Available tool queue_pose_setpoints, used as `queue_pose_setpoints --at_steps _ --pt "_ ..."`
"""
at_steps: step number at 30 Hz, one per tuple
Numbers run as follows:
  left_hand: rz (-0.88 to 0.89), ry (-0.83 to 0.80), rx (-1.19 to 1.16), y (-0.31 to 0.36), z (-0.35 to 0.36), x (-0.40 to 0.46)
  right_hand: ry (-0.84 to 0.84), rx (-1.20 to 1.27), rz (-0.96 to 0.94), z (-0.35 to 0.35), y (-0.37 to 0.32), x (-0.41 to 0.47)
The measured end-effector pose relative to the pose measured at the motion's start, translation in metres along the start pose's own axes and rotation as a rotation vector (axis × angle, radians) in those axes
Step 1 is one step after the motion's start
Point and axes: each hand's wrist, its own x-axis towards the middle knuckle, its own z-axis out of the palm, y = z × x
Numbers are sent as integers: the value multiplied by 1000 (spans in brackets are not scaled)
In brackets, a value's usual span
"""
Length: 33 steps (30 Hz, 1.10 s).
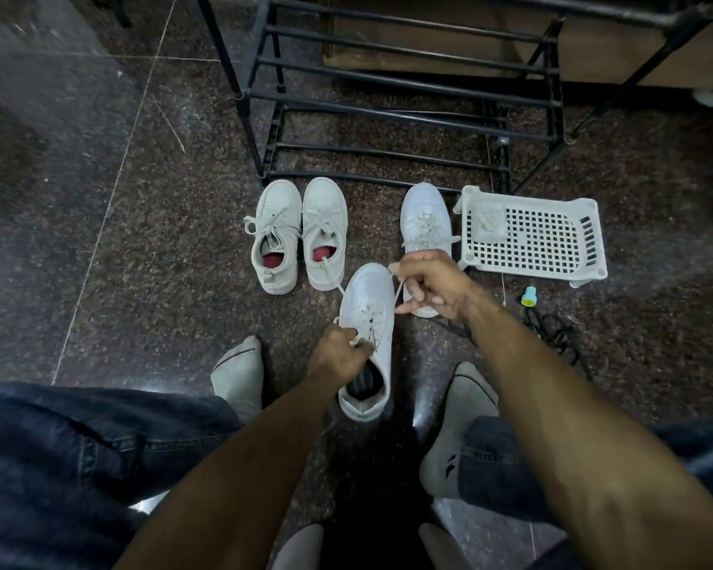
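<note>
Left hand [338,357] and right hand [433,285] pinch sneaker [369,292] laces [367,319] beside black-logo sock [462,405].

shoe [369,306] between feet, pair [301,232] before rack [387,104]

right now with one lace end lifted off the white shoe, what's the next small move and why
Probably pull the lace gently outward with the right hand to snug the lacing. That hand pinches the lace end lifted beside the white shoe, while the left hand pinches the lacing on top of it, bracing the shoe for such a pull.
</note>
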Motion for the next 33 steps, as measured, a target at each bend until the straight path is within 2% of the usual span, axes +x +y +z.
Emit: queue_pose_setpoints --at_steps 3,5,6,9,11,15,19,24,27,29,31,33 --pt "-239 110 -520 12 -15 4 158 111 -51 -4 -1 1" --pt "-321 179 -806 23 -29 6 306 26 -47 -4 9 1" --pt "-323 188 -877 27 -36 8 346 -98 -13 -4 17 1" --pt "-247 205 -962 41 -58 9 312 -544 156 -4 53 4" --pt "-188 241 -1004 50 -67 12 409 -607 213 -5 75 5" --pt "-118 325 -1094 67 -83 14 608 -236 329 -5 96 -2" --pt "-159 378 -1181 68 -88 16 650 -88 406 -10 96 -5" --pt "-274 478 -1328 60 -93 18 715 215 380 -17 85 -1" --pt "-293 506 -1237 49 -93 19 789 264 311 -19 82 0" --pt "-246 458 -977 37 -86 21 821 158 248 -18 81 -1" --pt "-215 292 -611 23 -76 21 837 -194 205 -12 83 -3" --pt "-206 120 -277 15 -63 17 775 -615 171 0 86 -11"
